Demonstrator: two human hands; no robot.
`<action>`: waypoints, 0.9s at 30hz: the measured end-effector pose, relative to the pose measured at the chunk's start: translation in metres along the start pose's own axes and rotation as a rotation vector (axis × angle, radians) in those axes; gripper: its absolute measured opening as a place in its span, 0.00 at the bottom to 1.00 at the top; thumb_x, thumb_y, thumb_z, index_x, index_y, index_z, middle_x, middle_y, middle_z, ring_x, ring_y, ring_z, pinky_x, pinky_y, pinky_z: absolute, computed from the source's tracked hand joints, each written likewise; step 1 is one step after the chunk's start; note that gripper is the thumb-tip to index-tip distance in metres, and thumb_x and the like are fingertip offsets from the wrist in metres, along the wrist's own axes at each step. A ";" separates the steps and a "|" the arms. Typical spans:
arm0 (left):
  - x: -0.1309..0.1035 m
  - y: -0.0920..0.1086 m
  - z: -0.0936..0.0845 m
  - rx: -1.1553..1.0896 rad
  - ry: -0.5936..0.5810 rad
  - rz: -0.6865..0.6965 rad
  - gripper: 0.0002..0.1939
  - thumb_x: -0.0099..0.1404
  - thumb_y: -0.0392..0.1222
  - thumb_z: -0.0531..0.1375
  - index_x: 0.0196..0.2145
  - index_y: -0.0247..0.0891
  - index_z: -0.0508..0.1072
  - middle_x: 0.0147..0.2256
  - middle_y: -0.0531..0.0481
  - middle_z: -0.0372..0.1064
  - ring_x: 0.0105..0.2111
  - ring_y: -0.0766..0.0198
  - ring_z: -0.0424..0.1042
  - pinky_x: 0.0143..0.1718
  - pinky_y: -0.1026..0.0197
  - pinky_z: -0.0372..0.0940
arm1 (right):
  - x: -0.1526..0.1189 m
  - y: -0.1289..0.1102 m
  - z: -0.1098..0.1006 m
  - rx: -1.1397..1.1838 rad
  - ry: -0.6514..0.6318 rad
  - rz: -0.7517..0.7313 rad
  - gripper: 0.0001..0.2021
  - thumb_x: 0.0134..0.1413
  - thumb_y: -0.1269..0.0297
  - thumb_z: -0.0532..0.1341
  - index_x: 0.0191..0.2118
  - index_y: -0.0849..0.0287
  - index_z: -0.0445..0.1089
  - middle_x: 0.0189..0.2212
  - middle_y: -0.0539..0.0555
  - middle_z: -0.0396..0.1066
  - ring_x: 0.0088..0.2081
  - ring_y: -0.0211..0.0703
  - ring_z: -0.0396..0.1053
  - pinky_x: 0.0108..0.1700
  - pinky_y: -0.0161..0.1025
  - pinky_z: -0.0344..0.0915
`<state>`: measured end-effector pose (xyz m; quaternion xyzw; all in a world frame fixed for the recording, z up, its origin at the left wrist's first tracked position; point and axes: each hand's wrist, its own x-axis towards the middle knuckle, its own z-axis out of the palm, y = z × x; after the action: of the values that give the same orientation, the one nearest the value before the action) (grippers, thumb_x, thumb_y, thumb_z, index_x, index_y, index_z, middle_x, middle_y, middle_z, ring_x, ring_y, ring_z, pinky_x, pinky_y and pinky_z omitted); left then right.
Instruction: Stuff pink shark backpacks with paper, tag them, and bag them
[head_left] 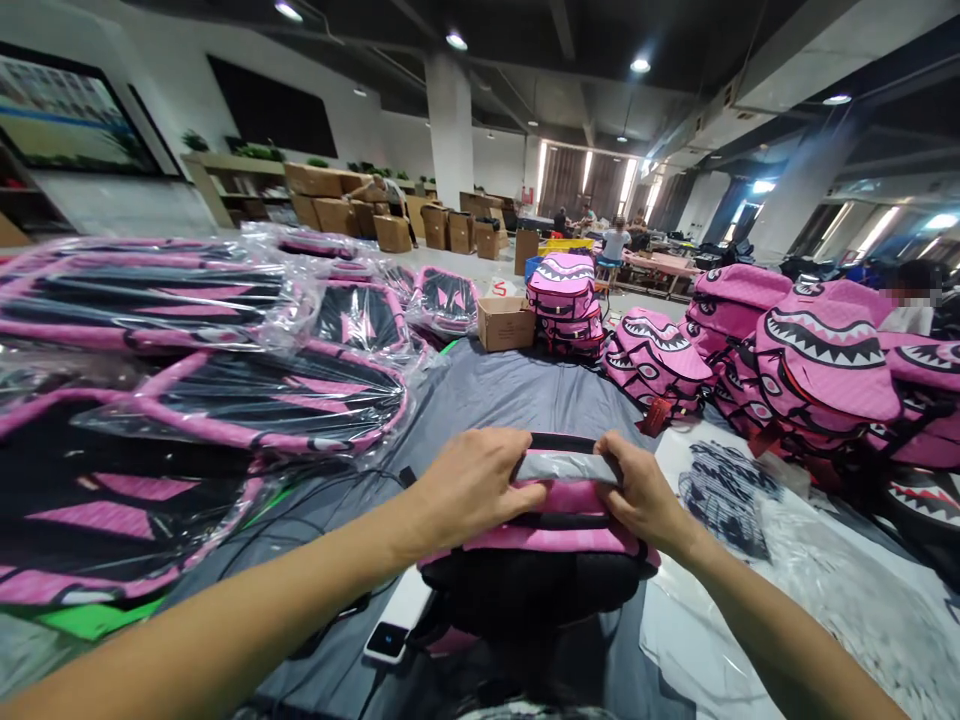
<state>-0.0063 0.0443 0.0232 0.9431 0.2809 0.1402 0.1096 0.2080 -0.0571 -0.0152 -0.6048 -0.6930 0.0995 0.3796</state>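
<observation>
A pink and black backpack (547, 540) stands in front of me on the grey-covered table (495, 390). Across its top runs a handle wrapped in grey plastic film (566, 467). My left hand (487, 478) grips the left end of that wrapped handle, thumb below and fingers above. At the opposite end, my right hand (637, 490) pinches the handle the same way. Both hands are closed on it. The backpack's lower part is dark and partly out of sight. Beside it on the left lies a white device with a small screen (390, 640), with a cable attached.
Backpacks in clear plastic bags (277, 400) are piled on the left. More pink shark-mouth backpacks (817, 350) stand on the right, near clear plastic bags (832, 590). A small cardboard box (506, 323) sits at the table's far end. Other people work in the background.
</observation>
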 end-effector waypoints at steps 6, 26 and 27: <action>-0.002 0.021 0.012 0.277 0.063 -0.105 0.03 0.60 0.32 0.59 0.32 0.37 0.70 0.33 0.44 0.75 0.32 0.54 0.74 0.28 0.59 0.54 | -0.011 -0.010 -0.005 0.055 -0.093 -0.010 0.13 0.41 0.73 0.56 0.37 0.55 0.59 0.29 0.46 0.61 0.30 0.38 0.58 0.32 0.35 0.56; -0.061 0.010 0.030 0.246 0.477 0.273 0.12 0.49 0.27 0.54 0.31 0.41 0.63 0.25 0.52 0.67 0.26 0.59 0.70 0.43 0.52 0.71 | -0.067 -0.032 0.021 -0.340 0.186 -0.157 0.19 0.49 0.82 0.52 0.44 0.53 0.61 0.34 0.52 0.62 0.31 0.42 0.65 0.31 0.35 0.64; -0.066 0.011 0.031 0.242 0.529 0.266 0.14 0.47 0.27 0.54 0.32 0.40 0.64 0.25 0.51 0.67 0.26 0.59 0.70 0.44 0.52 0.72 | -0.072 -0.036 0.018 -0.304 0.174 -0.176 0.18 0.51 0.81 0.53 0.44 0.53 0.62 0.33 0.51 0.63 0.31 0.41 0.66 0.31 0.34 0.64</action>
<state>-0.0438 -0.0060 -0.0165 0.9086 0.1886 0.3591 -0.0994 0.1669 -0.1262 -0.0357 -0.5987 -0.7148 -0.0925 0.3493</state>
